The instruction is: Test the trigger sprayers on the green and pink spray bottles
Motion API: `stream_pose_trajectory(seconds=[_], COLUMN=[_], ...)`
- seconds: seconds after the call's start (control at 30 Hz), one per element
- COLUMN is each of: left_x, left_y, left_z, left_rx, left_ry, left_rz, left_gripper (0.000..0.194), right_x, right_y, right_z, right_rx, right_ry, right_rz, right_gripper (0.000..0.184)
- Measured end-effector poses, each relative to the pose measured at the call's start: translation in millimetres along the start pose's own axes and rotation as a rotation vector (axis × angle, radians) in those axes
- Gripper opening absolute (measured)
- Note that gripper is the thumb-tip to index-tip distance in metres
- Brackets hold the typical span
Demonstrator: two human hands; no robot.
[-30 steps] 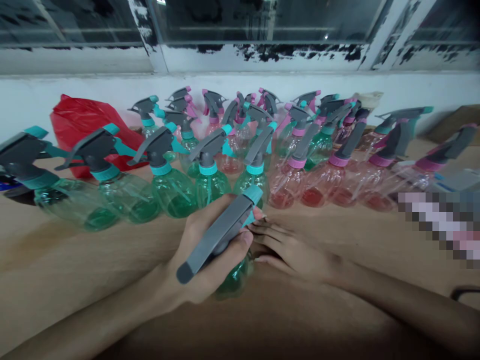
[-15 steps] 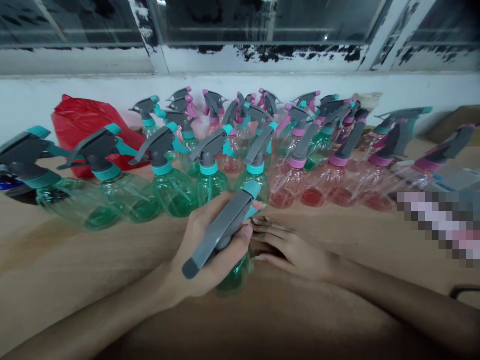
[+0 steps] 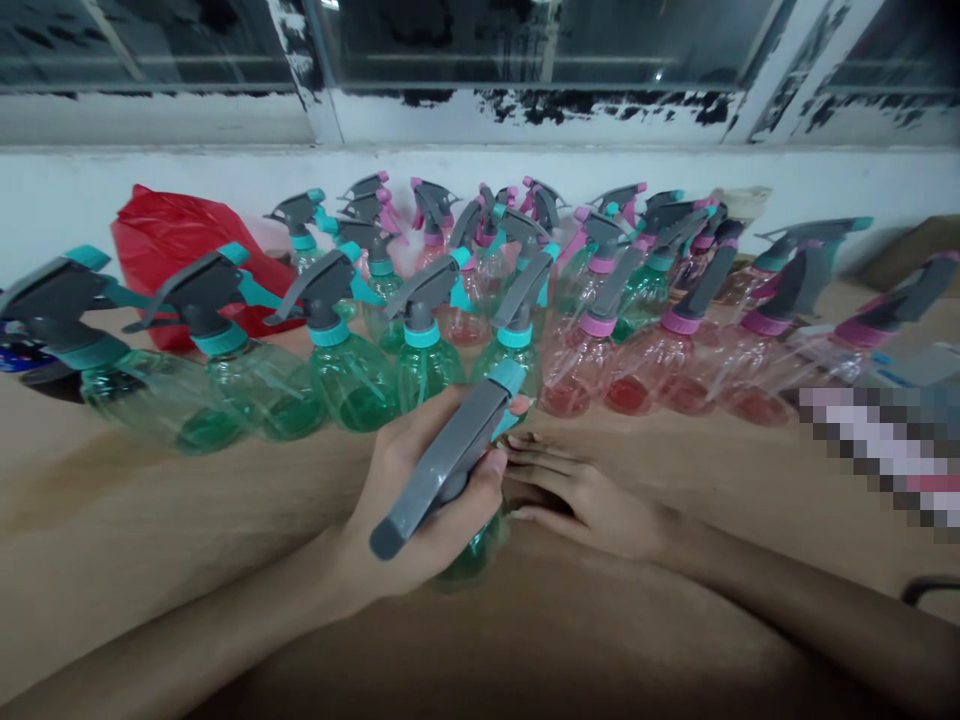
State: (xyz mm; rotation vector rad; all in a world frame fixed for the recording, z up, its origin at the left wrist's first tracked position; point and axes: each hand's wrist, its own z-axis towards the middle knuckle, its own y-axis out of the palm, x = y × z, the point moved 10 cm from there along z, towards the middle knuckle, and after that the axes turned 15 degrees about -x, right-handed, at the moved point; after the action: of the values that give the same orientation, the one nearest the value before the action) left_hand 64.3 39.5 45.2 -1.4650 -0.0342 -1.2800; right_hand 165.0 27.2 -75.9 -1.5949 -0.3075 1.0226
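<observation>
My left hand [image 3: 420, 490] is wrapped round the neck of a spray bottle [image 3: 450, 465] with a grey head and a turquoise nozzle. Its clear green body, with green liquid at the bottom, shows only in part below the hand. Just right of that bottle, my right hand [image 3: 581, 495] lies on the wooden table [image 3: 675, 620], fingers stretched out and holding nothing. Whether its fingertips touch the bottle, I cannot tell. Beyond both hands stands a row of spray bottles: several green ones [image 3: 352, 380] to the left, several pink ones [image 3: 645, 375] to the right.
More spray bottles in both colours [image 3: 525, 240] crowd behind the front row, up to the white wall [image 3: 45, 190]. A red plastic bag [image 3: 180, 240] sits at the back left. On the right lies a blurred-out patch [image 3: 885, 450]. Windows [image 3: 540, 50] run above the wall.
The whole view has shifted very slightly. Both hands and the held spray bottle keep nearly the same positions, and the rows of bottles stand as before.
</observation>
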Motion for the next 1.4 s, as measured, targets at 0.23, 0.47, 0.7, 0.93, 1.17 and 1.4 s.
stream_pose_trajectory(seconds=[0.23, 0.47, 0.7, 0.93, 1.17, 1.4], left_x=[-4.4, -3.1, -0.3, 2.2, -3.4, -3.1], left_y=[2.3, 2.9, 0.4, -1.1, -1.4, -1.2], left_z=[0.5, 3.2, 5.5, 5.8, 0.6, 0.2], left_rx=[-0.019, -0.068, -0.054, -0.05, 0.013, 0.004], left_ry=[-0.02, -0.013, 0.065, 0.058, -0.003, -0.002], left_rz=[-0.031, -0.119, -0.129, -0.088, -0.083, -0.015], left_gripper=[0.025, 0.025, 0.015, 0.015, 0.031, 0.032], right_x=[1.6, 1.2, 0.6, 0.2, 1.9, 2.0], right_y=[0.6, 0.8, 0.4, -1.4, 2.7, 2.7], right_z=[-0.4, 0.3, 0.8, -0.3, -0.1, 0.3], right_rx=[0.002, 0.007, -0.013, 0.013, -0.005, -0.014], right_ry=[0.005, -0.009, 0.004, -0.01, -0.003, -0.002], right_rz=[-0.005, 0.002, 0.009, 0.007, -0.015, -0.01], right_gripper=[0.047, 0.047, 0.048, 0.047, 0.047, 0.047])
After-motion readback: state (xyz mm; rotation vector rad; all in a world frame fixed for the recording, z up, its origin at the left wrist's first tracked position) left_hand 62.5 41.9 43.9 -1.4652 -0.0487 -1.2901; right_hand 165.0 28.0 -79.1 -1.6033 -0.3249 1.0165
